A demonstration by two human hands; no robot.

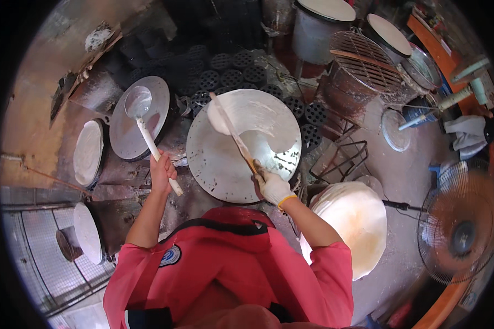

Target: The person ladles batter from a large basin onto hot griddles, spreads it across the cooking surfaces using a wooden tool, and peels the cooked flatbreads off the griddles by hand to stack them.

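My left hand [162, 172], bare, is closed round the pale handle of a ladle [147, 134]. The ladle's bowl is above a grey round plate [158, 90] at the left. In my right hand [273, 187], which wears a white glove, I grip a long flat wooden spreader [231, 131]. It slants across a large round metal griddle [208, 170] in front of me, its far end in white batter [252, 107]. The batter covers the griddle's far part in a curved sweep; the near part is bare metal with dark specks.
A stack of thin round pancakes [354, 230] lies close by my right elbow. A fan [461, 230] stands at the far right. Coal briquettes [230, 78] lie behind the griddle. A grate-topped drum [346, 93] and a metal frame [343, 159] stand right; covered round containers [89, 153] stand left.
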